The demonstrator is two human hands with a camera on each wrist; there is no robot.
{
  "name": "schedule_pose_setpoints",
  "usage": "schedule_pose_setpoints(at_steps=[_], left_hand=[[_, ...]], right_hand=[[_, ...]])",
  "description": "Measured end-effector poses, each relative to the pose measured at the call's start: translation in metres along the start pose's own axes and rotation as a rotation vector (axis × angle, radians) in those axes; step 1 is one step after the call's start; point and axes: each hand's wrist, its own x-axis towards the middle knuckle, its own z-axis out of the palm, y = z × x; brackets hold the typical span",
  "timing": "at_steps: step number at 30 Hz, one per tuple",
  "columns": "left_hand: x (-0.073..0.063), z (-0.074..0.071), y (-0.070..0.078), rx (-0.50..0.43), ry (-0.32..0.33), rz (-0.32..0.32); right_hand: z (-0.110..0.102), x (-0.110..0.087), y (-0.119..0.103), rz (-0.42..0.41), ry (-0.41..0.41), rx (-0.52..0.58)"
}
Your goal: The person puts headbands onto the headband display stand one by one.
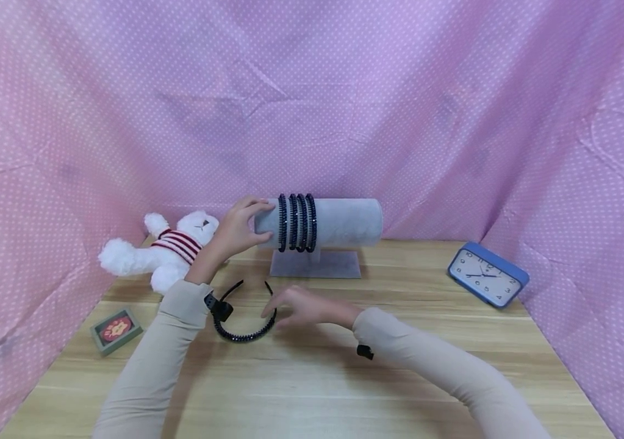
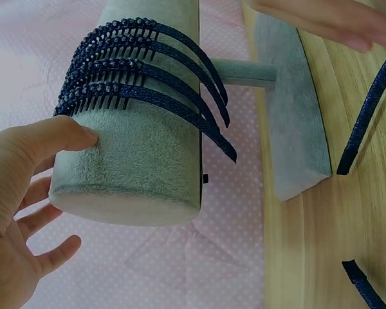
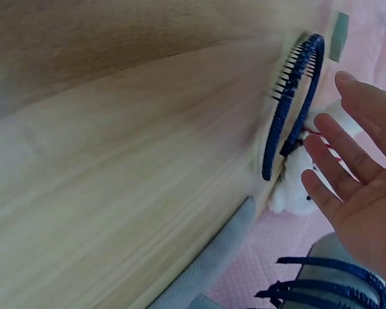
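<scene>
A grey plush headband stand (image 1: 347,222) holds several dark blue beaded headbands (image 1: 297,222) side by side on the left half of its roll. My left hand (image 1: 237,228) grips the roll's left end. In the left wrist view its thumb (image 2: 74,134) lies on the plush beside the nearest headband, and other fingers reach behind the roll. Another toothed headband (image 1: 243,337) lies on the table in front, its tips toward the stand. My right hand (image 1: 303,306) hovers at that headband's right side; in the right wrist view its fingers (image 3: 338,138) are extended, apart from the band, holding nothing.
A white plush toy (image 1: 180,244) in a striped top lies left of the stand. Nearer the left table edge is a small green-framed picture (image 1: 116,330). A blue clock (image 1: 487,274) stands at the right. Pink dotted cloth (image 1: 312,110) encloses the wooden table (image 1: 312,390).
</scene>
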Motion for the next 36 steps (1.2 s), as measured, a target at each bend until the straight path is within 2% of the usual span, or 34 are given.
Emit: schedule_pose_setpoints(at_steps=[7,14,28,32,36], left_hand=[[0.000,0.000,0.001,-0.011,-0.007,-0.014],[0.000,0.001,0.001,-0.015,-0.001,-0.009],[-0.001,0.002,0.001,-0.018,-0.003,-0.026],[-0.001,0.003,0.001,-0.018,0.001,-0.026],[-0.002,0.002,0.002,-0.019,0.006,-0.024]], right_hand=[[0.009,0.011,0.003,-0.012,-0.056,-0.046],[0.016,0.015,0.005,-0.016,-0.063,-0.150],[0.022,0.008,0.010,0.022,-0.053,-0.205],[0.020,0.005,0.011,0.004,-0.049,-0.230],[0.017,0.000,0.012,-0.008,-0.056,-0.197]])
